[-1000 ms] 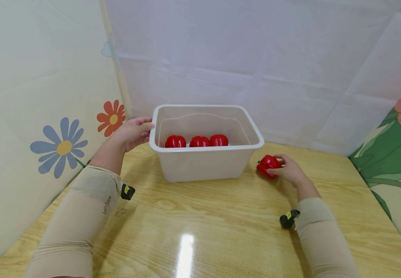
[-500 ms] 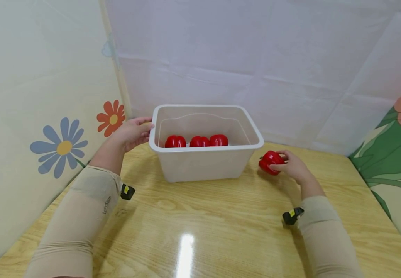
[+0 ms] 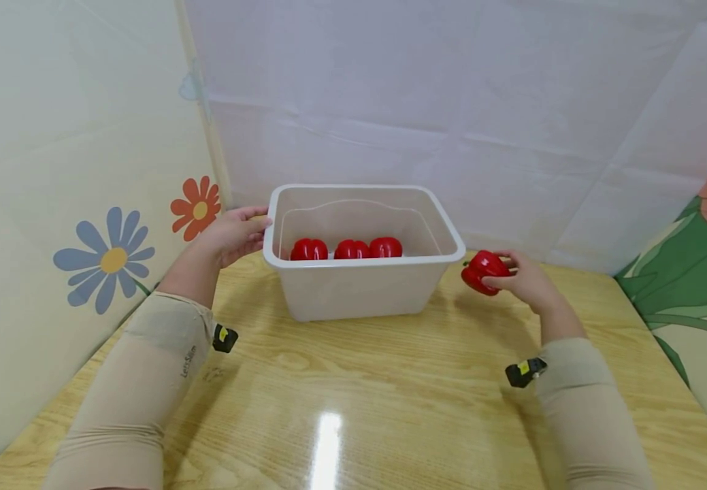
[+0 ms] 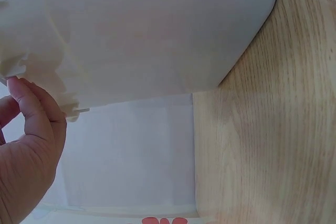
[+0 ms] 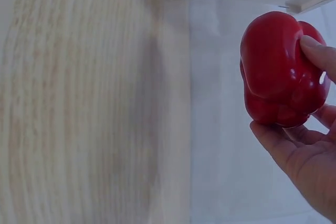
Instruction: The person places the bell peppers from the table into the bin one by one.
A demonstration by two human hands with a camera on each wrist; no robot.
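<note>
Setting: a wooden table [image 3: 353, 401] screened by white sheeting, with flower-print panels at both sides.

Head view:
- One white plastic bin [image 3: 362, 289] stood at the middle of the table, near the back.
- Three red peppers [image 3: 347, 249] lay in a row inside it, against its near wall.
- Your left hand [image 3: 231, 235] rested on the bin's left end, fingers straight and relaxed, fingertips at the rim.
- Your right hand [image 3: 527, 280] gripped a fourth red pepper [image 3: 482, 271], lifted off the table and just beside the bin's right rim, not yet over the opening.

Left wrist view:
- The bin's outer wall [image 4: 142, 30] filled the upper picture; your fingers [image 4: 31, 108] touched its lip from below and closed around nothing.

Right wrist view:
- The fourth pepper [image 5: 275, 69] sat between your thumb and fingers [image 5: 315, 51], clear of the table, with the bin's rim at the upper right corner.

Progress, as judged: three peppers binned, the fourth in hand and left to go in; no other loose pepper showed on the table.
</note>
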